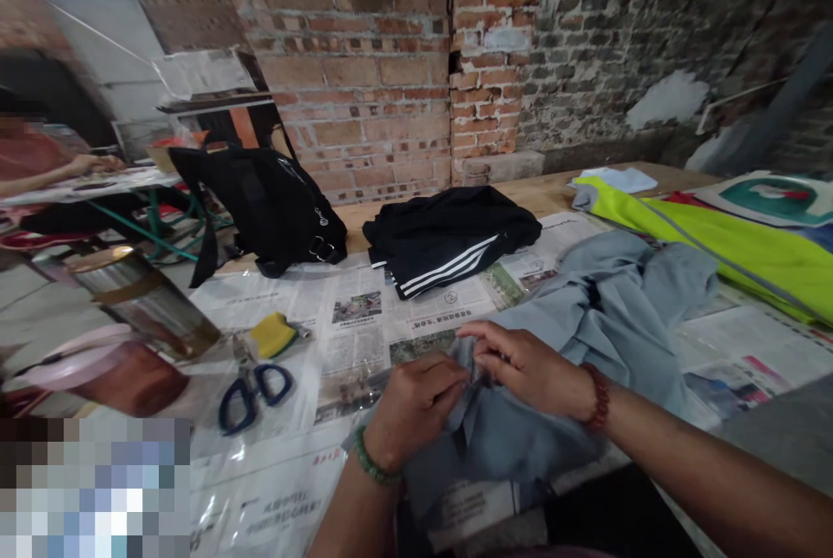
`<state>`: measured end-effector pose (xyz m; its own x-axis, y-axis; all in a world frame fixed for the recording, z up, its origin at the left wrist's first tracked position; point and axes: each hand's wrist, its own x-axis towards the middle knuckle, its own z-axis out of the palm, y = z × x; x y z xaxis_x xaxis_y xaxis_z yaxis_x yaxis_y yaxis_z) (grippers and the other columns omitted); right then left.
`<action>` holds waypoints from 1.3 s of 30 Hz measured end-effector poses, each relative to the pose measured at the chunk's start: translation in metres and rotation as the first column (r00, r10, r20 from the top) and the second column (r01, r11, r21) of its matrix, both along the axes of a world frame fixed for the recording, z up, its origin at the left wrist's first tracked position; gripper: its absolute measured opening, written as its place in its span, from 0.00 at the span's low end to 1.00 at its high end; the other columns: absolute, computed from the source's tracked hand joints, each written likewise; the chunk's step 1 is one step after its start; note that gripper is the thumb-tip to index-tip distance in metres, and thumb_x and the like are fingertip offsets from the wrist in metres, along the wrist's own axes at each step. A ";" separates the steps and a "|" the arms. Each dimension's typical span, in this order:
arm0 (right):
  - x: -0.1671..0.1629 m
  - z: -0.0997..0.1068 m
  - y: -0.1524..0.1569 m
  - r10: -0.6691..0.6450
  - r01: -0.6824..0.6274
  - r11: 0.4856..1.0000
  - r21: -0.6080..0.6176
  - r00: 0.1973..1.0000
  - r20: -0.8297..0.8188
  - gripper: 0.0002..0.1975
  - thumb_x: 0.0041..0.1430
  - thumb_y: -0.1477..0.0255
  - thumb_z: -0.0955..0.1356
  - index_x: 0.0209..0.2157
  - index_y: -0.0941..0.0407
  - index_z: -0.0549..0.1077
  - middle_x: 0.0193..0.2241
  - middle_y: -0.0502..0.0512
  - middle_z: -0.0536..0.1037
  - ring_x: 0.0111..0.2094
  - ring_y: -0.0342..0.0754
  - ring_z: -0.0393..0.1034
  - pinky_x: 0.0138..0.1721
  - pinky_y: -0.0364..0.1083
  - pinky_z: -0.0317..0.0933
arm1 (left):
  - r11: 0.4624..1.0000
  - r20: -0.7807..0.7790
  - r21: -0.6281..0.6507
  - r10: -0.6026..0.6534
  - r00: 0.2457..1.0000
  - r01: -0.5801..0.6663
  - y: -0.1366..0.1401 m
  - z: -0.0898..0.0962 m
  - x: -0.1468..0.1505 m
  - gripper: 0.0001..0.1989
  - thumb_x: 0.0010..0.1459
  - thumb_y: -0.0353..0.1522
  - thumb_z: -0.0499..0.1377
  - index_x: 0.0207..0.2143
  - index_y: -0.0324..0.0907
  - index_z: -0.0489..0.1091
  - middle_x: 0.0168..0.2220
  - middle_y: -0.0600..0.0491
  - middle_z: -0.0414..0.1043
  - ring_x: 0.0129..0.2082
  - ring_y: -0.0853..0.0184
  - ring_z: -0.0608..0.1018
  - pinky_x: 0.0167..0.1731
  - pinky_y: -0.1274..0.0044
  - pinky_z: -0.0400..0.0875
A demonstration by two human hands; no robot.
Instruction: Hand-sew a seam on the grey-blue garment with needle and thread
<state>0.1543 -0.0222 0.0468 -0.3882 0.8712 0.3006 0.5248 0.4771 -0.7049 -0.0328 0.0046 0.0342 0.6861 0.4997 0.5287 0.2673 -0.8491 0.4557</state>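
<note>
Grey-blue cloth, which looks like a garment (540, 315), lies bunched over the newspaper at the near side of the table and hangs past its edge. My left hand (423, 397), with a green bead bracelet at the wrist, pinches a fold of it. Close beside it, my right hand (514, 363) has its fingers closed on the same fabric; a red bead bracelet circles that wrist. Whether something small is between the fingertips cannot be made out. To the left lie blue-handled scissors (253, 397) and a yellow sponge-like piece (273, 334).
Newspaper (351, 315) under clear plastic covers the table. Along the back are a black bag (273, 202) and folded black striped clothing (455, 237). A metal flask (143, 298) and pink-lidded container (117, 367) stand left. Right are a neon-yellow garment (716, 241) and an iron (774, 193). A person sits far left.
</note>
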 end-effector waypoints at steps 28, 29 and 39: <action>-0.018 -0.044 -0.003 -0.222 0.246 0.845 0.475 0.969 -0.106 0.05 0.55 0.75 0.65 0.35 0.54 0.70 0.30 0.53 0.72 0.35 0.47 0.64 0.39 0.49 0.58 | 0.177 0.218 -0.972 0.457 0.863 0.152 0.006 -0.011 0.017 0.08 0.38 0.31 0.65 0.17 0.37 0.71 0.17 0.57 0.67 0.19 0.75 0.66 0.21 0.83 0.59; -0.018 -0.045 -0.003 -0.221 0.241 0.847 0.474 0.970 -0.099 0.05 0.56 0.75 0.64 0.35 0.54 0.70 0.30 0.53 0.72 0.35 0.47 0.64 0.39 0.49 0.57 | 0.170 0.213 -0.974 0.453 0.866 0.150 0.006 -0.012 0.017 0.07 0.39 0.31 0.65 0.17 0.37 0.70 0.17 0.57 0.66 0.18 0.75 0.65 0.21 0.83 0.59; -0.025 -0.048 0.008 -0.423 0.224 0.903 -0.365 0.610 -0.670 0.09 0.52 0.65 0.66 0.26 0.57 0.67 0.23 0.50 0.72 0.24 0.42 0.64 0.27 0.42 0.59 | 0.076 0.147 -0.989 0.510 0.848 0.126 0.007 -0.016 0.021 0.09 0.35 0.33 0.67 0.19 0.36 0.71 0.16 0.56 0.68 0.16 0.75 0.66 0.19 0.82 0.58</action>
